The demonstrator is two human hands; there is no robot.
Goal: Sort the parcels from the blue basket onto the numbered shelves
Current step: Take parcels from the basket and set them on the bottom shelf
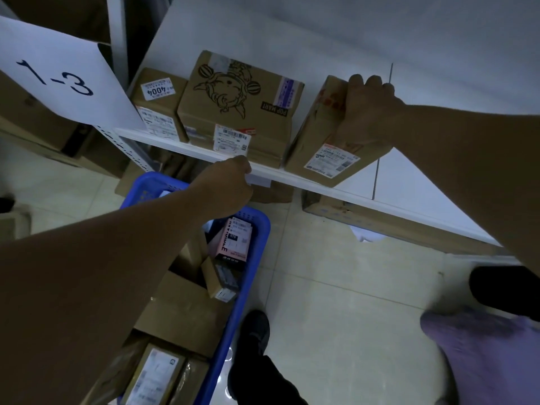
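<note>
Overhead view, looking down past both forearms. The right hand (368, 112) grips the top rear edge of an upright brown parcel (318, 141), fingers curled over its far side. This parcel stands on the white shelf (321, 187) at the right end of a row, and its lower front corner juts slightly past the shelf lip. Two more cartons stand to its left: a printed carton (233, 112) bearing a line drawing and a shipping label, and a small carton (157, 109) whose sticker reads 4004. The left hand (228, 188) lies at the front lip of the shelf, below the printed carton, with fingers curled and touching a small white slip (258, 180); whether it pinches the slip cannot be told. A paper sign (58, 77) marked 1-3 hangs at upper left. The blue basket (257, 258) sits on the tiled floor (336, 287) under the left forearm. It holds several brown cartons and a pink parcel (235, 241). A black shoe (254, 328) stands just beside the basket's right wall.
</note>
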